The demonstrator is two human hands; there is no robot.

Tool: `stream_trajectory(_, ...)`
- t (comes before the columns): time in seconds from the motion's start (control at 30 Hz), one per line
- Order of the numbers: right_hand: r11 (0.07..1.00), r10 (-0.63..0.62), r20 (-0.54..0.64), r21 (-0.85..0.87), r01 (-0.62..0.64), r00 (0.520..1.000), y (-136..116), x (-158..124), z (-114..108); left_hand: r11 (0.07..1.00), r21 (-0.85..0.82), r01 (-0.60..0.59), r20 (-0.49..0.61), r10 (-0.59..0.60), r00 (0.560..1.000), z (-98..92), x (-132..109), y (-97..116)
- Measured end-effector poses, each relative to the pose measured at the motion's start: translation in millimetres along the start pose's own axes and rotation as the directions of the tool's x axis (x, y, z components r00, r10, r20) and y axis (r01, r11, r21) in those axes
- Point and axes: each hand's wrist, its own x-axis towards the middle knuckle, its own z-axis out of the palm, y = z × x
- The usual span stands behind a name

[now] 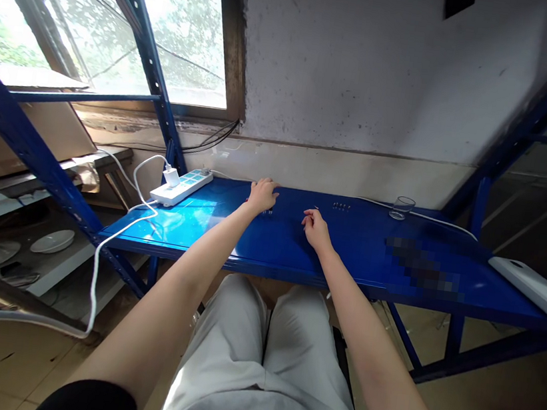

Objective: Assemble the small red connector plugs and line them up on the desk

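My left hand (262,195) is palm down over the far part of the blue shelf top (287,257), its fingers reaching out to the right. Just below it sit a few tiny shiny pieces (267,212), too small to name. To its right, my right hand (318,230) hovers by the shelf top with fingers curled together. Whatever they may pinch is too small to make out. Several tiny bead-like pieces (341,207) lie in rows beyond my right hand. A clear glass cup (401,208) stands farther right, near the wall.
On the left, a white power strip (182,187) holds a plugged-in charger (171,177), and a white cable (95,276) hangs over the shelf edge. A blurred dark patch (421,265) and a white flat case (537,290) lie on the right. Blue uprights (148,47) frame the shelf.
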Motion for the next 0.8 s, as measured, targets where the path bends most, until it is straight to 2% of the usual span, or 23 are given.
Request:
stream_trajectory(0.13, 1.0, 0.002, -0.004, 0.019, -0.002, 1.0, -2.5, -1.8, -1.5, 0.945, -0.324, -0.05, -0.234, -0.029, 0.972, 6.3, -27.5, 11.4)
stream_trajectory(0.23, 1.0, 0.018, -0.003, 0.02, -0.018, 1.0, -4.3, -2.6, -2.0, 0.874, -0.485, -0.029, -0.311, -0.141, 0.94, 16.9, -56.1, 11.4)
stream_trajectory(0.3, 0.999, 0.028, -0.005, 0.018, -0.028, 1.0, -5.0, -2.7, -2.1, 0.826, -0.561, 0.045, -0.278, -0.239, 0.93, 23.5, -71.3, 5.9)
stream_trajectory(0.43, 0.999, 0.033, -0.028, 0.022, -0.032, 0.999, -5.0, -2.6, -3.2, 0.72, -0.657, 0.221, -0.108, -0.381, 0.918, 29.3, -84.6, -6.5)
stream_trajectory(0.67, 0.998, 0.052, -0.053, 0.031, -0.051, 0.997, -3.9, -3.4, -5.9, 0.718, -0.654, 0.241, -0.008, -0.324, 0.946, 28.9, -87.8, -8.9)
stream_trajectory(0.8, 0.998, 0.057, -0.045, 0.035, -0.056, 0.997, -3.8, -3.4, -5.8, 0.712, -0.655, 0.251, 0.015, -0.32, 0.947, 31.3, -88.3, -10.6)
